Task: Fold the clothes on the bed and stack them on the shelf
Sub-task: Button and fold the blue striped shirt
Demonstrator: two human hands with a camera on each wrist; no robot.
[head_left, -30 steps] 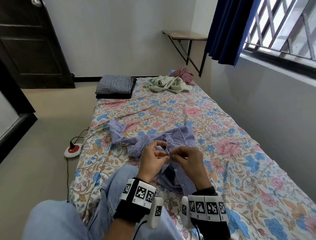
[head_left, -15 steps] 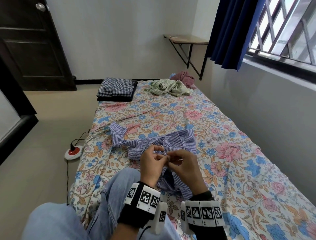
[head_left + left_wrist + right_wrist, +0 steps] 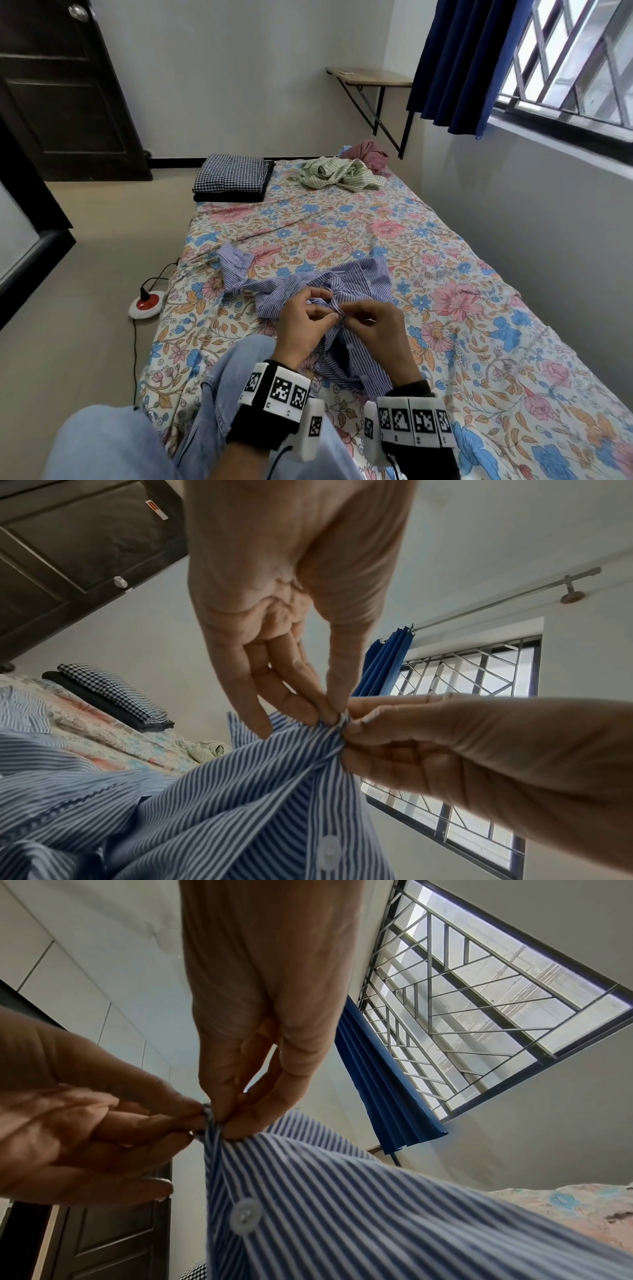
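Head view shows left hand (image 3: 303,322) and right hand (image 3: 371,327) both pinching the striped shirt (image 3: 359,284) placket on the bed (image 3: 445,260), at 6 o'clock. Keep the edges aligned (a fastened button sits just below) and the fabric taut.

I can read no text, brand or number in any view; the black-and-white square code markers (image 3: 287,394) on my wrist bands and the small sticker (image 3: 156,509) on the dark door carry nothing legible.
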